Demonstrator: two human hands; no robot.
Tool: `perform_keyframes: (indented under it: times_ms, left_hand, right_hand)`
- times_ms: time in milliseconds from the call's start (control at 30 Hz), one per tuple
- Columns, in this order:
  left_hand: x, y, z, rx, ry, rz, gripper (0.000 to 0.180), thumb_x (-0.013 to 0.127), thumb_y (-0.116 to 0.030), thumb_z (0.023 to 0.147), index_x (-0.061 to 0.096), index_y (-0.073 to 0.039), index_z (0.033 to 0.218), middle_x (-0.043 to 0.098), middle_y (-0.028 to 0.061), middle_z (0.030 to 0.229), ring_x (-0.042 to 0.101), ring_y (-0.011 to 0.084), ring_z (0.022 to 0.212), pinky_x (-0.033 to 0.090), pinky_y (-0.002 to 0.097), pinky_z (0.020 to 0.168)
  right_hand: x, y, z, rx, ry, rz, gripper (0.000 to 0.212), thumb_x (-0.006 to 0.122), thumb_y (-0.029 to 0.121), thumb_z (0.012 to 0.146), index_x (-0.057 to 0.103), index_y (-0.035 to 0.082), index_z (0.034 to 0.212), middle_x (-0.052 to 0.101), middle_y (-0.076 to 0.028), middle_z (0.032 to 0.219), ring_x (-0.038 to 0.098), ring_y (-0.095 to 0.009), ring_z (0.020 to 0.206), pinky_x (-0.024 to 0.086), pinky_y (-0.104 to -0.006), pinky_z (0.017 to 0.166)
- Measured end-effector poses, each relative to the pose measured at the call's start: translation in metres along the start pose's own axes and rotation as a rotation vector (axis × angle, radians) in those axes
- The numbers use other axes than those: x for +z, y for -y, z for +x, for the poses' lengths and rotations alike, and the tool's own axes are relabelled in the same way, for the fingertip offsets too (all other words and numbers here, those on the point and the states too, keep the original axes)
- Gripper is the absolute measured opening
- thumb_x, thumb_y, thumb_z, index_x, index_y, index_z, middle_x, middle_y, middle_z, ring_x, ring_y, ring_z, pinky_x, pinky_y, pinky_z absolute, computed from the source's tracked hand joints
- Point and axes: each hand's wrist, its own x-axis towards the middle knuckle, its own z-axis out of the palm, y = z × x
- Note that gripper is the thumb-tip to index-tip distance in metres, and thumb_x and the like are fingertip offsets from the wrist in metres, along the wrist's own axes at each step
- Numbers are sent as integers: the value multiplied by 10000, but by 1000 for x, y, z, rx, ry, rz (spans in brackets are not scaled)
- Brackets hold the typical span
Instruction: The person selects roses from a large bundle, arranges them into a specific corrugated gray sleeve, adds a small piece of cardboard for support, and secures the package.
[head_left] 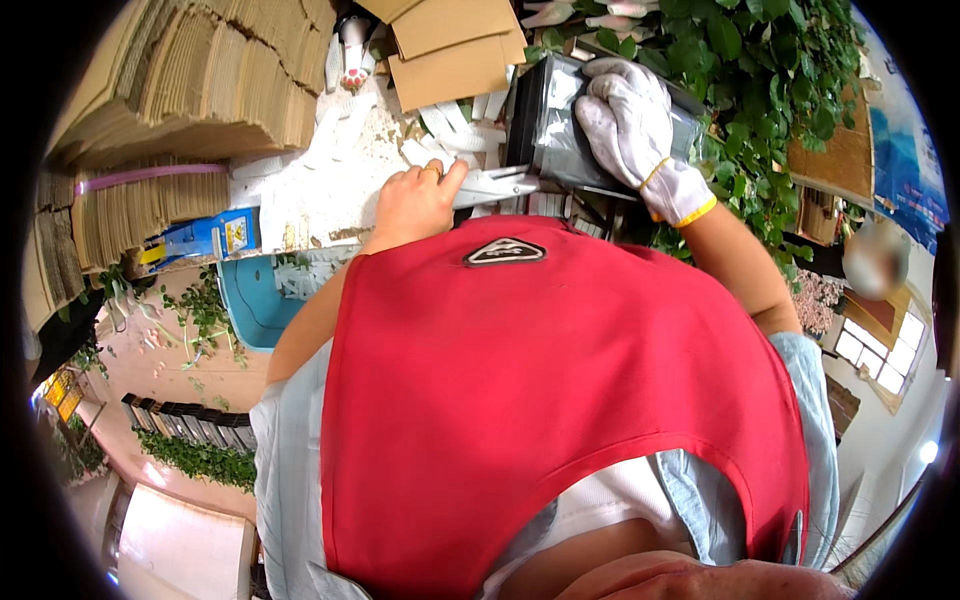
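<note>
A white glove with a yellow cuff covers my right hand (628, 125). Its fingers lie close together and curl over a dark box (555, 125) with a clear, shiny plastic surface. My bare left hand (415, 205) is closed at the near edge of the worktable, left of the box. From beside its fingers a pale, long, tapered piece (495, 186) reaches right toward the box's near corner. What that piece is I cannot make out, and my left palm is hidden.
Stacked cardboard (200, 90) rises at the left of the white worktable (310, 190). Flat cardboard pieces (450, 60) lie at the back. A blue bin (245, 305) with white strips stands below the table's left edge. Leafy green stems (740, 90) crowd the right side.
</note>
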Motion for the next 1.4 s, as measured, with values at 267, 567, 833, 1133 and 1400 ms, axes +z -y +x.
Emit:
perform_keyframes:
  times_ms: [267,567,833,1133,1400]
  left_hand:
    - [-83,21,79,485,-425,531,456,651,-79,703,586,-137,1150,573,128,1065,529,289,1037,373,414,974]
    - [-84,11,140,364,-92,408,343,618,-126,782,593,-134,1124,660,118,891,654,314,773,519,411,674]
    - [-109,-6,112,399,-502,494,391,617,-145,784,539,-84,1163,594,210,1080,553,309,1096,420,422,944]
    - [-19,-124,126,163,171,-1481,473,562,-219,953,443,81,1299,554,186,1272,526,252,1174,420,358,966]
    - [-51,-164,135,326,423,-238,676,508,-491,914,424,7,1364,383,273,1422,365,394,1327,341,386,1060]
  right_hand:
    - [-4,3,3,7,17,48,153,640,190,758,601,88,865,623,-58,1038,548,-288,966,398,-419,837]
    - [-13,10,0,95,88,80,174,648,199,760,584,96,885,602,-60,1067,533,-303,1006,383,-446,868]
    - [-15,3,1,77,46,104,191,583,219,800,613,106,951,608,-71,1059,552,-304,1018,421,-456,848]
    - [-72,-30,2,792,-23,1181,368,546,254,928,553,54,1236,633,-71,1165,615,-154,825,522,-307,697]
    - [-94,-29,-38,329,56,245,556,728,169,637,567,35,1152,628,-194,1035,613,-364,986,523,-426,823]
